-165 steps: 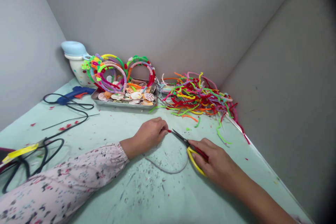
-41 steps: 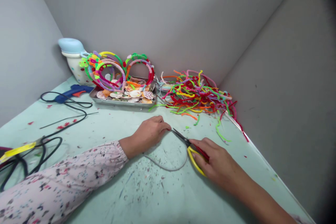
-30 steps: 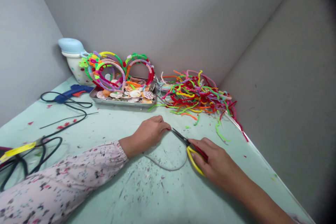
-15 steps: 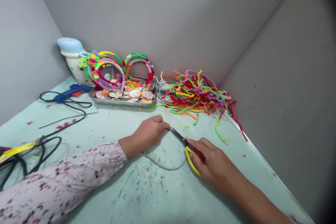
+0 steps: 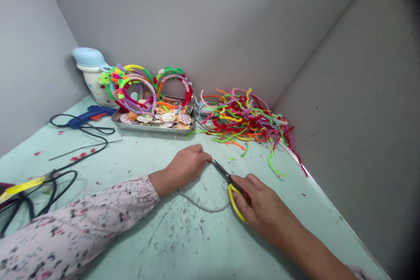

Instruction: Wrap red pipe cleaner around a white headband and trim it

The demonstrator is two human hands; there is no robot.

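Note:
My left hand (image 5: 185,167) rests on the pale green table (image 5: 157,245), its fingers pinched on the end of a thin grey curved band (image 5: 206,208) with a red tip showing at the fingertips. My right hand (image 5: 259,204) grips the yellow and red handles of small scissors (image 5: 229,180). The scissor blades point up and left and meet the red tip at my left fingertips. The grey band arcs on the table between both hands.
A metal tray (image 5: 154,127) of shells stands at the back with several wrapped colourful headbands (image 5: 144,87) leaning over it. A heap of pipe cleaners (image 5: 244,118) lies right of it. A blue glue gun (image 5: 88,116), black cords (image 5: 62,175) and a white jar (image 5: 92,74) sit left.
My right hand and the scissors have slid slightly left toward my left hand, bringing the blades onto the red tip. My left hand has stayed in place.

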